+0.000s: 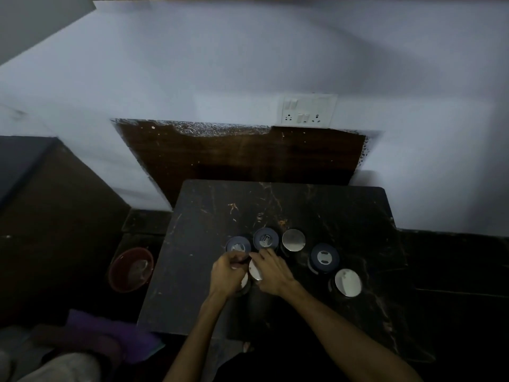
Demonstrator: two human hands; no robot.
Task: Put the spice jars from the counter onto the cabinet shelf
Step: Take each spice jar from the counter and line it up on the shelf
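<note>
Spice jars stand in a loose cluster on the dark marbled surface [209, 285], all seen from above. I count five clear of my hands: a blue-lidded jar [238, 245] at far left, a second blue-lidded jar [266, 239] just right of it, a metal-lidded jar [293, 240] beside that, a third blue-lidded jar [325, 257] further right, and a second metal-lidded jar [348, 282] nearest on the right. A sixth, the pale-lidded jar [255, 269], sits between my hands at the near left of the cluster.

Hand state: my left hand [227, 275] is curled narrow against the left side of the pale-lidded jar; my right hand [271, 271] is curled over its right side, fingers across the lid rim. Both appear to hold this one jar, though the low light hides whether it is lifted or resting on the surface. A further pale patch under the left hand may be another lid; I cannot tell.

Progress assessment: the task appears to be at its start. No shelf interior is in view, so I cannot confirm any jar stowed. A grey cabinet corner [41, 23] shows at upper left. By my estimate, at least six jars remain to be transferred.

Also present: a red tub [130, 270] on the floor at left, and a switch plate [308, 111] on the far wall.
</note>
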